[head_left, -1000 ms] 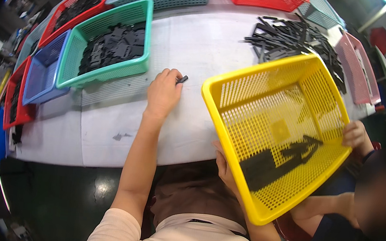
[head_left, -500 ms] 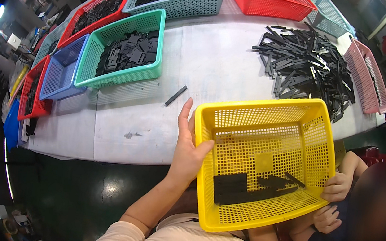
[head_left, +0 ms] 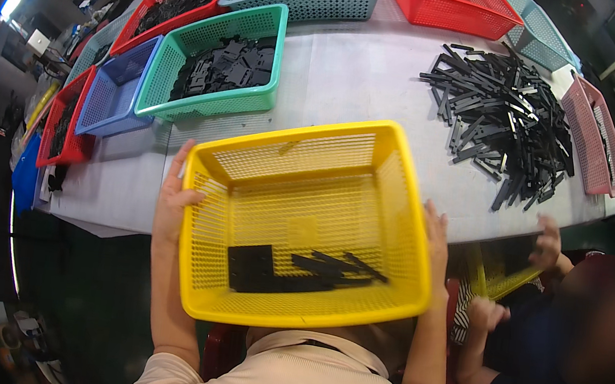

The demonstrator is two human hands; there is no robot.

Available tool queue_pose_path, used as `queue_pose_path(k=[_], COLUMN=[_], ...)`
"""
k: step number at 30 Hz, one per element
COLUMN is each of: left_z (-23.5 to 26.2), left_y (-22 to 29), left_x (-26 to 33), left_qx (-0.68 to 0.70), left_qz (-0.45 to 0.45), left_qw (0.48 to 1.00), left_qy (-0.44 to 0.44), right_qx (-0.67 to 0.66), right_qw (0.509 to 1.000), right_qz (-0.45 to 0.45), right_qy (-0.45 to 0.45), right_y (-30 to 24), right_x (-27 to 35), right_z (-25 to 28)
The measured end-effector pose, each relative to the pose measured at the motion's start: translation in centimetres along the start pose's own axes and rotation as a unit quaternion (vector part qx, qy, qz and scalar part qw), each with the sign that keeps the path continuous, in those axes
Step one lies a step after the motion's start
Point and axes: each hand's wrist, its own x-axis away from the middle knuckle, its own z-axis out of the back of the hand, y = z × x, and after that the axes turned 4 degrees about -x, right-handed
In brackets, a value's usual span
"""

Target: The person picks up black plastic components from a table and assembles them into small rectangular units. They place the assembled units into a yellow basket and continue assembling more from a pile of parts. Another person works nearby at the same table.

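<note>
A yellow plastic basket (head_left: 296, 326) hangs tilted over the table's near edge, its mouth facing me. My left hand (head_left: 171, 207) grips its left wall, thumb over the rim and fingers outside. On the opposite side my right hand (head_left: 435, 241) holds the right wall; part of it is hidden behind the basket. Along the lower inside lie a flat black rectangular piece (head_left: 251, 267) and several thin black strips (head_left: 329, 264), a little blurred.
A heap of black strips (head_left: 509, 116) covers the table's right part. Left stand a green basket (head_left: 216, 98) of black parts, a blue basket (head_left: 110, 97) and red baskets (head_left: 71, 119). A co-worker (head_left: 533, 339) sits at the right beside another yellow basket (head_left: 495, 278).
The yellow basket has moved left, away from the co-worker, whose hands have come off it. My right hand now shows on its right wall. The loose strip on the table is now hidden.
</note>
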Motion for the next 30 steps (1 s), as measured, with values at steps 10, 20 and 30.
queue_pose_path(k=[10, 20, 30], left_z=[6.4, -8.7, -2.1], left_y=[2.5, 3.5, 3.8], left_x=[-5.2, 5.6, 5.4], left_qx=[-0.59, -0.551, -0.633], left_qz=[-0.222, -0.457, -0.23], left_qw=[0.748, 0.698, 0.708], left_qy=[0.208, 0.03, 0.212], right_qx=[-0.199, -0.266, -0.263], right_qw=[0.977, 0.964, 0.952], right_qz=[-0.072, 0.013, 0.116], right_qy=[0.039, 0.016, -0.105], right_y=[-2.2, -1.3, -1.8], right_x=[-4.6, -13.3, -24.7], right_z=[1.9, -2.2, -12.8])
